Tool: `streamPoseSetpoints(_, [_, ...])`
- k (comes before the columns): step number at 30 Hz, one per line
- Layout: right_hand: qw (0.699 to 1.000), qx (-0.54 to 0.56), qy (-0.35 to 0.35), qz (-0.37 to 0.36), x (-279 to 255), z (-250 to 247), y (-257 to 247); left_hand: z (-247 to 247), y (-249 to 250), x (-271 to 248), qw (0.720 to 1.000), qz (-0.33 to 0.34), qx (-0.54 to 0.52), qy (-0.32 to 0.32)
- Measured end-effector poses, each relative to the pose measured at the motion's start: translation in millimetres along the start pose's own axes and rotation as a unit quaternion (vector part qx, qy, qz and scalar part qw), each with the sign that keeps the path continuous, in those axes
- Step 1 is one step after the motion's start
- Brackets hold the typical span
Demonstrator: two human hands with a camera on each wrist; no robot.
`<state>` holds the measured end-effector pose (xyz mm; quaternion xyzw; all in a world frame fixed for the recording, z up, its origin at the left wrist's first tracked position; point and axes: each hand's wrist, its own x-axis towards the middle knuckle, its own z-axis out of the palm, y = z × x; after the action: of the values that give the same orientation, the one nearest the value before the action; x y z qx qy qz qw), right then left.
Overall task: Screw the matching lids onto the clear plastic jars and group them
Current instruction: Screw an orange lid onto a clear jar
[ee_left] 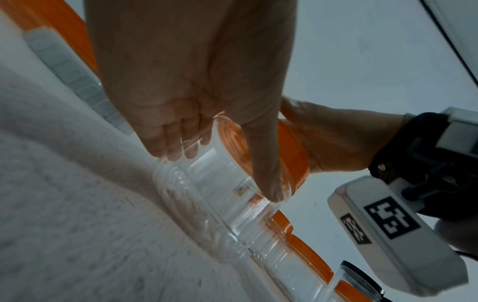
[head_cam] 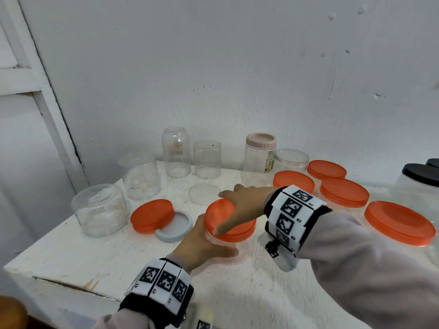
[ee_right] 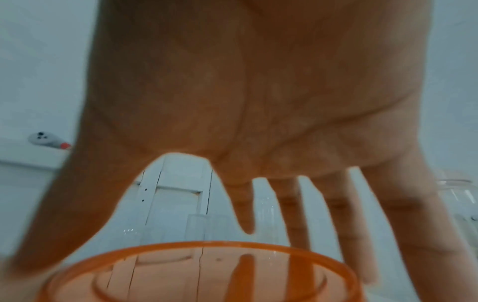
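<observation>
Open jars: wide jar at the counter's left edge; three taller ones behind it toward the wall, no lids on.
Loose lids: orange lid leaning on a grey lid, just left of the hands; a clear lid behind them.
Left hand: grip curled round the clear wall of the held jar; thumb on the near side, fingers on the far side.
Held jar: upright at counter centre, its base on the counter, between both hands.
Jar lid: orange, seated on the held jar.
Right hand: over the jar lid, fingers spread down round its rim, thumb on the near edge.
Capped jars: four orange-lidded jars at right, close together; pink-lidded jar behind them.
</observation>
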<state>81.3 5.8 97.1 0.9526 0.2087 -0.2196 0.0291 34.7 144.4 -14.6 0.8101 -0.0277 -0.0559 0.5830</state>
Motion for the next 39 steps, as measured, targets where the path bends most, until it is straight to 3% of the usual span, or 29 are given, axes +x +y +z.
streamPoseSetpoints(5, [0.999, -0.002, -0.010, -0.040, 1, -3, -2, 0, -2, 2, 1.000, -0.018, 0.008, 0.003])
streamPoseSetpoints(12, [0.998, -0.014, 0.041, 0.039, 5, 8, -7, -1, -2, 0, 1.000, 0.005, -0.003, -0.005])
streamPoseSetpoints(19, [0.999, 0.005, -0.016, -0.049, 1, -4, -3, 0, -1, 3, 1.000, -0.010, 0.008, 0.002])
streamPoseSetpoints(28, [0.998, 0.002, 0.061, 0.034, 8, 14, -9, -1, -4, 2, 1.000, -0.005, -0.001, -0.001])
streamPoseSetpoints(34, [0.998, 0.001, -0.015, -0.057, 0, -3, -2, 1, -1, 4, 1.000, -0.012, 0.016, -0.001])
streamPoseSetpoints(39, [0.999, -0.003, 0.008, -0.040, 2, 1, -3, 1, 1, 1, 1.000, -0.017, 0.013, 0.000])
